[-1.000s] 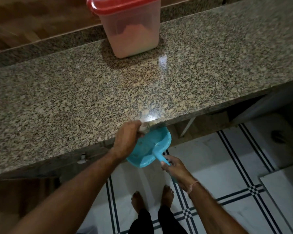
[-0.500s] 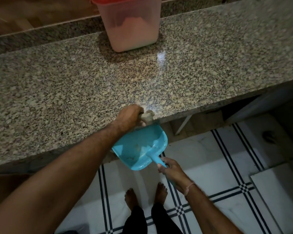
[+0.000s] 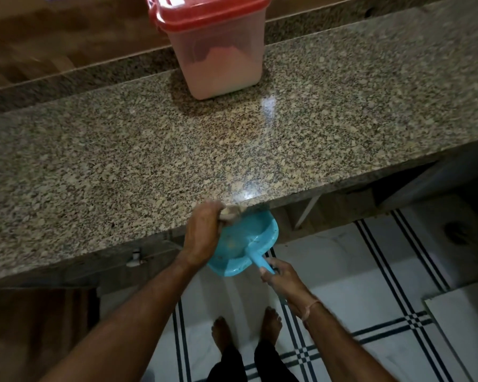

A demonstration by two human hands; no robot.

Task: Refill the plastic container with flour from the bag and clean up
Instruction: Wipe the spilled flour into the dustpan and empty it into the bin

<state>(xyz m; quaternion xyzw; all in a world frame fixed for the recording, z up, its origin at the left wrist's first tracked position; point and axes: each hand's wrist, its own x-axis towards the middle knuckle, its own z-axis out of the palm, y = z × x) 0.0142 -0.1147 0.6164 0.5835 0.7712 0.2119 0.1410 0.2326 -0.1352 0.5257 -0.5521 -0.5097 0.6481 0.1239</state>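
Note:
A clear plastic container [image 3: 221, 62] with a red lid stands at the back of the granite counter [image 3: 122, 161], roughly half full of flour. My left hand [image 3: 204, 232] is closed around a small pale cloth [image 3: 230, 213] at the counter's front edge, over a blue dustpan [image 3: 244, 244]. My right hand [image 3: 279, 277] grips the dustpan's handle and holds the pan just under the counter's lip. A few pale specks lie inside the pan. No flour bag is in view.
Below the counter is a white tiled floor [image 3: 342, 299] with dark stripes, and my bare feet [image 3: 246, 332] stand on it. A wooden cabinet front [image 3: 39, 326] is at the lower left. A white panel [image 3: 467, 326] lies at the lower right.
My left hand with the cloth has slid off the counter's edge down over the dustpan. The pan stays under the lip. My view has tilted up, showing the container's lid.

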